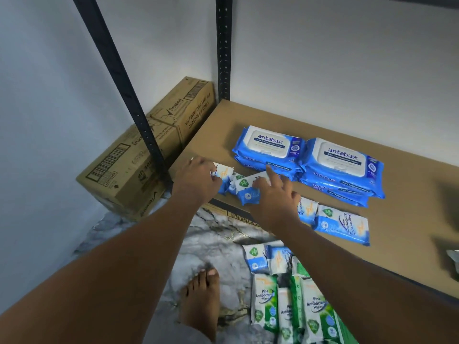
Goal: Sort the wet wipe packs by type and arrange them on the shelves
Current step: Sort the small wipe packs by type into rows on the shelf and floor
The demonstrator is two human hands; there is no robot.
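Note:
Two stacks of large blue Antabax packs (308,157) lie on the brown shelf board (409,219). At the shelf's front left corner, my left hand (198,180) grips a small blue-and-white fragrance-free pack (222,171). My right hand (275,197) rests with fingers spread on several small blue packs (244,188) beside it. Two more small blue packs (340,223) lie flat near the shelf's front edge. On the floor below, small blue packs (267,259) and green Pine packs (288,309) lie in a pile.
Black perforated shelf posts (224,45) rise at the back and front left. Brown cardboard boxes (139,155) stand on the floor left of the shelf. My bare foot (201,301) stands on the marbled floor. A pale object (453,256) shows at the right edge.

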